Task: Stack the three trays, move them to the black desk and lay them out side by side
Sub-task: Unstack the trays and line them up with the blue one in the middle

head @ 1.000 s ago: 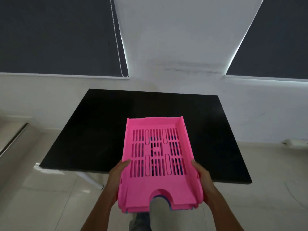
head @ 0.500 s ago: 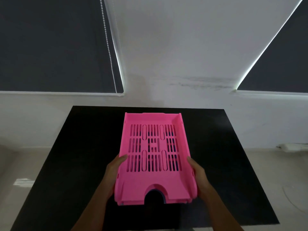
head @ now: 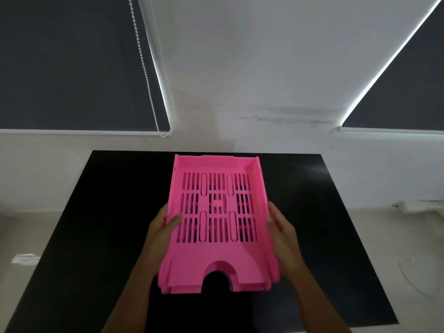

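Note:
A stack of trays (head: 217, 258), pink slotted one on top with a blue edge showing beneath at the front notch, sits over the middle of the black desk (head: 101, 212). My left hand (head: 161, 233) grips the stack's left wall, thumb inside the pink tray. My right hand (head: 283, 236) lies along the right wall with its fingers spread against it. How many trays lie under the pink one is hidden, and I cannot tell whether the stack rests on the desk.
The desk's far edge stands near a white wall (head: 240, 80) with dark roller blinds (head: 67, 63) on both sides. A bead cord (head: 146, 75) hangs by the left blind. Pale floor (head: 408, 236) lies right and left of the desk.
I have stepped up to the desk. The stack has moved forward from beyond the desk's near edge to over its middle, and lower. My right fingers have loosened along the wall.

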Demonstrator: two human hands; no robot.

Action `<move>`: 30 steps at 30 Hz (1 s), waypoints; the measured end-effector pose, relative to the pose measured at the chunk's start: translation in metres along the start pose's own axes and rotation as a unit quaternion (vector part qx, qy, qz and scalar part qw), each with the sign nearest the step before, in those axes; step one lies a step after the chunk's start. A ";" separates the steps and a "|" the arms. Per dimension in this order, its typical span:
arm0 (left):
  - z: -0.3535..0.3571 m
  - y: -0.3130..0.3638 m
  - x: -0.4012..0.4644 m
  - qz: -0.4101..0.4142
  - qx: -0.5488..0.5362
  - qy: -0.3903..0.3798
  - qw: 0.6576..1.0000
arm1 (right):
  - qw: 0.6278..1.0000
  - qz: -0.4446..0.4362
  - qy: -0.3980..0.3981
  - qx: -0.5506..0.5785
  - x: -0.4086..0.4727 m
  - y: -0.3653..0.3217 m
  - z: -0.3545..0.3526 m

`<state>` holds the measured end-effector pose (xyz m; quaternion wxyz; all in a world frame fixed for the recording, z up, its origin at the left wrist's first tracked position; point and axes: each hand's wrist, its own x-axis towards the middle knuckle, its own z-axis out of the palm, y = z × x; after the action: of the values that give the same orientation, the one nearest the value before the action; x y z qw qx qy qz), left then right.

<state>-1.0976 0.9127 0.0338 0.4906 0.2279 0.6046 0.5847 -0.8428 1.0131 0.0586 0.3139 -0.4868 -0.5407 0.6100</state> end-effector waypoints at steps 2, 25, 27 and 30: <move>0.008 0.011 -0.003 0.013 -0.002 0.001 1.000 | 1.000 -0.006 0.012 0.016 0.003 -0.002 -0.012; 0.271 -0.038 0.028 -0.028 0.125 -0.028 0.991 | 0.990 0.039 0.128 -0.041 0.053 0.032 -0.275; 0.276 -0.049 0.033 -0.039 0.124 -0.019 0.991 | 0.990 0.050 0.122 -0.041 0.059 0.043 -0.278; 0.277 -0.069 0.041 -0.062 0.107 -0.006 0.992 | 0.990 0.069 0.111 -0.043 0.065 0.057 -0.280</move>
<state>-0.8559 1.0669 0.0024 0.5020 0.2450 0.6737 0.4839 -0.5945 1.1588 0.0030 0.3079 -0.6009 -0.4933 0.5484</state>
